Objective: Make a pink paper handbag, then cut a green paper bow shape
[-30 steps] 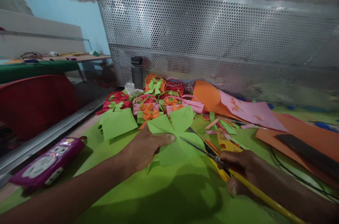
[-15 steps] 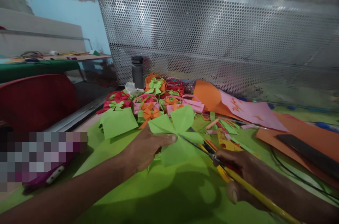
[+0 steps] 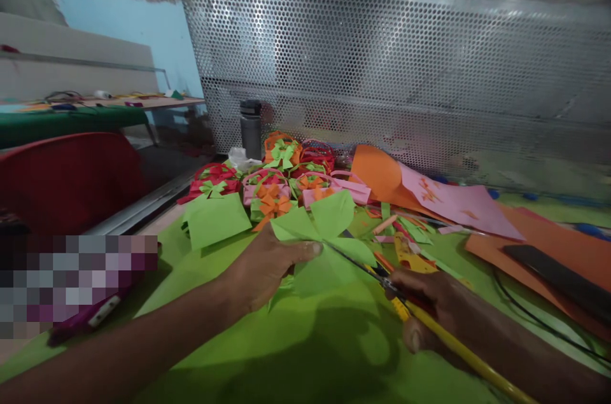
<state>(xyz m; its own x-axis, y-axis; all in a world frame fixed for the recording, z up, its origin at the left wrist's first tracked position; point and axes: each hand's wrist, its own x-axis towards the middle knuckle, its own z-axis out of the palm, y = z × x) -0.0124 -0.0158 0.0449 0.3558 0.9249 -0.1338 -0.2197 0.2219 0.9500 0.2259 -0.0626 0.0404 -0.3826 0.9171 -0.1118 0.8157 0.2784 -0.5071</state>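
Observation:
A light green paper cutout (image 3: pixel 334 213) with broad petal-like lobes is pinched near its middle by my left hand (image 3: pixel 262 264), thumb on top. My right hand (image 3: pixel 429 302) is closed around a pair of scissors (image 3: pixel 356 262). Their dark, narrow blades point left, with the tips close to the cutout's centre beside my left thumb. Red shows at the scissors' handle, mostly hidden by my fingers. A long yellow rod (image 3: pixel 468 353) lies along my right hand and wrist; I cannot tell whether the fingers hold it.
Small paper bags with bows (image 3: pixel 272 191) stand behind my hands, near a grey bottle (image 3: pixel 251 130). A green sheet (image 3: pixel 217 221) lies left. Paper scraps (image 3: pixel 405 229), orange sheets (image 3: pixel 539 264) and a black phone-like object (image 3: pixel 558 277) lie right. A perforated metal panel (image 3: pixel 358 67) closes the back.
The scissors' blades stay at the cutout's centre, with my right thumb a little higher and closer in. The whole view has shifted slightly.

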